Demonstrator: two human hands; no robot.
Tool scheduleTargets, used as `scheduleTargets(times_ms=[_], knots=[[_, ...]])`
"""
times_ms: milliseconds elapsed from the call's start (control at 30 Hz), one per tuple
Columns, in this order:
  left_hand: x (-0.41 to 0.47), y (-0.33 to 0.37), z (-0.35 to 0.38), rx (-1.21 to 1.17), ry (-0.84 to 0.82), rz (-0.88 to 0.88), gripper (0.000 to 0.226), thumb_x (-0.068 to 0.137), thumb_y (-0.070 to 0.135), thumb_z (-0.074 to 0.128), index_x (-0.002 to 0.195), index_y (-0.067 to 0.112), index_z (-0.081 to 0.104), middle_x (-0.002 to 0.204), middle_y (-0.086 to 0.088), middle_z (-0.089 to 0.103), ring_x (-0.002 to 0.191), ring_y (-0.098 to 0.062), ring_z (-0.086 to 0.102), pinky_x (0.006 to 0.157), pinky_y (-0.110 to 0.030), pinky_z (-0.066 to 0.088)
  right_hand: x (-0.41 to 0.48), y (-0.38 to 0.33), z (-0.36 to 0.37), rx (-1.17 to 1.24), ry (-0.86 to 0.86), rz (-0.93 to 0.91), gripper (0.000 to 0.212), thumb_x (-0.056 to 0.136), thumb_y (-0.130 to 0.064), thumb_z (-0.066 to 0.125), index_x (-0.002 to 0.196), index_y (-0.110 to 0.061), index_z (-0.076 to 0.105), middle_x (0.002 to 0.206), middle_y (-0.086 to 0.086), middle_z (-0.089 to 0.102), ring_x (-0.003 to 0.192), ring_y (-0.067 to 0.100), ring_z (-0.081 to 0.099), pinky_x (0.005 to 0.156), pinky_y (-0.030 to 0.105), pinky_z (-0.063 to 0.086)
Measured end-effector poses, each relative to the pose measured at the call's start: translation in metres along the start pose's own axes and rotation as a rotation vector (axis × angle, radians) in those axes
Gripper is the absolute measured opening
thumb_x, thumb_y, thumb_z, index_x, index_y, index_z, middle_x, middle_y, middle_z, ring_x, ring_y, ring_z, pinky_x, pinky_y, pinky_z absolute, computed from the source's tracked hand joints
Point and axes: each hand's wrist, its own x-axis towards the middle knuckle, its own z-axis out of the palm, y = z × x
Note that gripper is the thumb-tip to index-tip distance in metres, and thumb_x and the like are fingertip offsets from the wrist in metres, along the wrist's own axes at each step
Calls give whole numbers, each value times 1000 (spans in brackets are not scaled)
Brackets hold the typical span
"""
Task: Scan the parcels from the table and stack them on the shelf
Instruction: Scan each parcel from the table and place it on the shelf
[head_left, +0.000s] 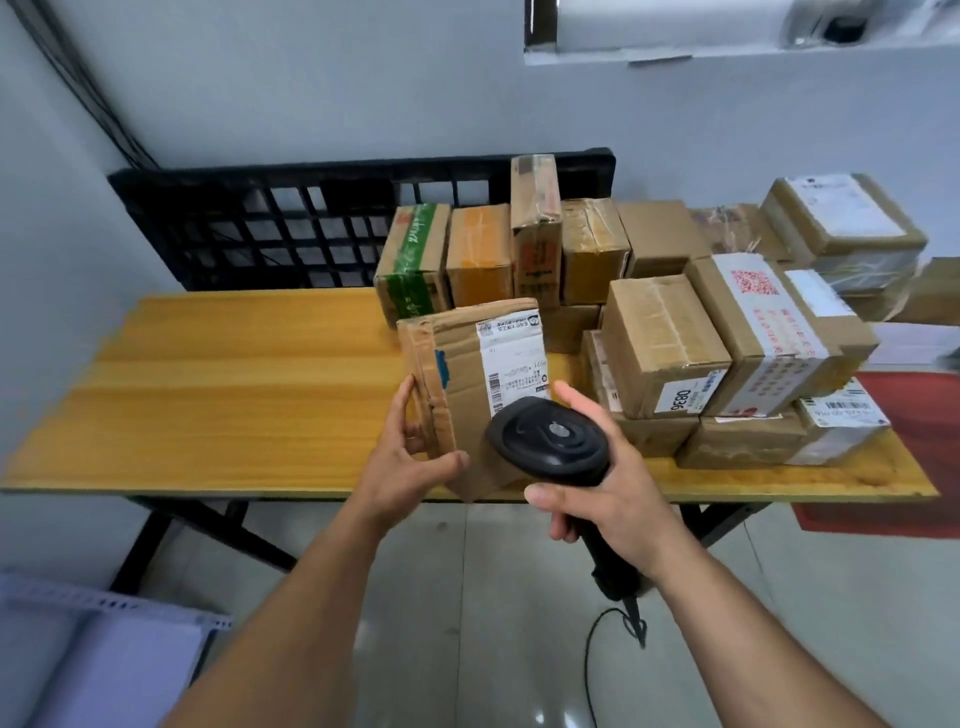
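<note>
My left hand (410, 449) grips a flat cardboard parcel (462, 384) by its left edge and lower corner, holding it above the table's front edge with its white shipping label (511, 358) facing me. My right hand (602, 499) holds a black handheld scanner (548, 447) by the handle, its head just below and right of the label, overlapping the parcel's lower right. The scanner's cable (592, 654) hangs toward the floor. Several more cardboard parcels (665, 343) are stacked on the right half of the wooden table (223, 395).
A black plastic crate (270, 228) leans against the wall behind the table. A row of upright boxes (478, 254) stands at the back. A white perforated shelf edge (104, 618) shows at lower left. A red surface (919, 431) lies to the right.
</note>
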Motion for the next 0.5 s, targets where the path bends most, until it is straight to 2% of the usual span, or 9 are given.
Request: scheduleTargets(times_ms=[133, 233, 333, 400, 500], knots=[[-29, 13, -44, -17, 154, 24, 107, 78, 0, 75, 153, 35, 8, 109, 0, 63, 102, -14, 65, 80, -34, 56, -14, -34, 29, 28, -49, -57, 100, 53, -25, 87, 137, -49, 41, 113, 6, 70, 53, 31, 60, 50, 39, 51], [-52, 18, -78, -13, 233, 44, 104, 79, 0, 74, 153, 34, 10, 108, -4, 65, 99, -13, 65, 81, -37, 56, -24, -57, 53, 49, -92, -101, 101, 53, -26, 89, 138, -48, 41, 109, 15, 71, 52, 31, 61, 49, 39, 51], [-74, 15, -112, -12, 279, 46, 104, 80, -1, 74, 153, 34, 10, 110, -8, 64, 102, -18, 66, 76, -36, 58, -34, -72, 79, 64, -154, -125, 107, 47, -40, 95, 138, -50, 38, 100, 21, 71, 52, 28, 62, 47, 35, 52], [-88, 12, -131, -3, 308, 49, 103, 80, -1, 74, 153, 35, 11, 110, -11, 62, 102, -21, 65, 70, -32, 59, -39, -77, 97, 62, -162, -133, 110, 44, -41, 95, 139, -47, 39, 97, 19, 72, 50, 27, 61, 45, 34, 51], [-110, 12, -154, -5, 347, 63, 99, 81, -3, 72, 152, 35, 13, 104, -6, 62, 92, -10, 65, 60, -19, 55, -43, -78, 122, 9, -161, -151, 105, 53, -23, 89, 143, -40, 37, 92, 17, 74, 48, 27, 60, 44, 35, 50]])
